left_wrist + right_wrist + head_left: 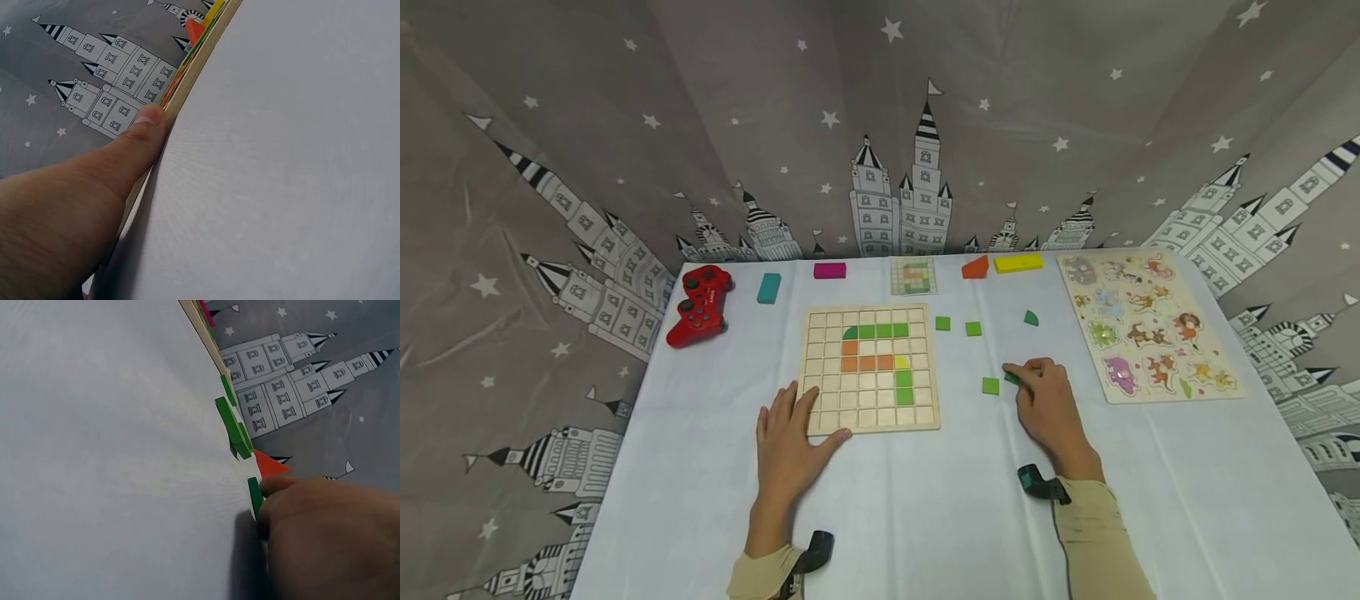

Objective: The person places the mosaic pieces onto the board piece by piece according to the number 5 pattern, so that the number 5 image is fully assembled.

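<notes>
Wooden grid board (867, 381) is touched at its near-left corner by the spread left hand (793, 450); to its right, a dark-green piece (1011, 377) is pinched by the right hand (1051, 408). The adjacent light-green square (991, 386) could be nudged by a leftward sweep.

One grid board (867, 382), three loose green squares (973, 328), four blocks (830, 271), one controller (702, 305).

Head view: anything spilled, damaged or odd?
Nothing visibly spilled or damaged. Odd one out: the red game controller at far left, an electronic device lying beside a plain teal block and left of the tiled grid board.
</notes>
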Action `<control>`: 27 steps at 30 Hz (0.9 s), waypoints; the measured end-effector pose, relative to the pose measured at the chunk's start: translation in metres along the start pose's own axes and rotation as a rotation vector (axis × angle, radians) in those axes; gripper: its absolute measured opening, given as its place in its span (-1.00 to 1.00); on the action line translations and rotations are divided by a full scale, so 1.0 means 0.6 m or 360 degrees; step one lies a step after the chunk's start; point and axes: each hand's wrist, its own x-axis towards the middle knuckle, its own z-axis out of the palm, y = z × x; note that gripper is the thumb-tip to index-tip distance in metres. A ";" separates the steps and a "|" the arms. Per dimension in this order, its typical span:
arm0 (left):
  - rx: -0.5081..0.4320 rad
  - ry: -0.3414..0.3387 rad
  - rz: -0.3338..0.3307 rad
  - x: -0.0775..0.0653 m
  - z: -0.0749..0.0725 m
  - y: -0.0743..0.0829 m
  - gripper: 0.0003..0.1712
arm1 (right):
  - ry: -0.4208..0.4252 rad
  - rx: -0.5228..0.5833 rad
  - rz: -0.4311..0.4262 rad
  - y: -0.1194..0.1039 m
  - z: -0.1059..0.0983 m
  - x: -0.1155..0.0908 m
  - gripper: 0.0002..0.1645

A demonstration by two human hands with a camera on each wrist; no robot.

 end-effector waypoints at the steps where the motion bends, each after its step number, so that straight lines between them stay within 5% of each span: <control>1: -0.0003 -0.0002 -0.0002 0.000 -0.001 0.000 0.05 | 0.0006 0.0007 0.0023 0.000 -0.001 -0.001 -0.59; 7: -0.0005 -0.0042 -0.0012 -0.001 -0.003 0.001 0.06 | 0.0002 0.0067 0.0152 -0.003 -0.005 -0.004 -0.64; 21: 0.0004 -0.0016 0.0008 0.000 -0.001 -0.003 0.07 | -0.0026 0.0122 0.0218 -0.004 -0.005 -0.001 -0.69; 27: 0.0011 -0.0036 -0.0001 0.000 -0.004 -0.001 0.07 | 0.0027 0.0258 0.0068 -0.032 0.004 -0.003 -0.70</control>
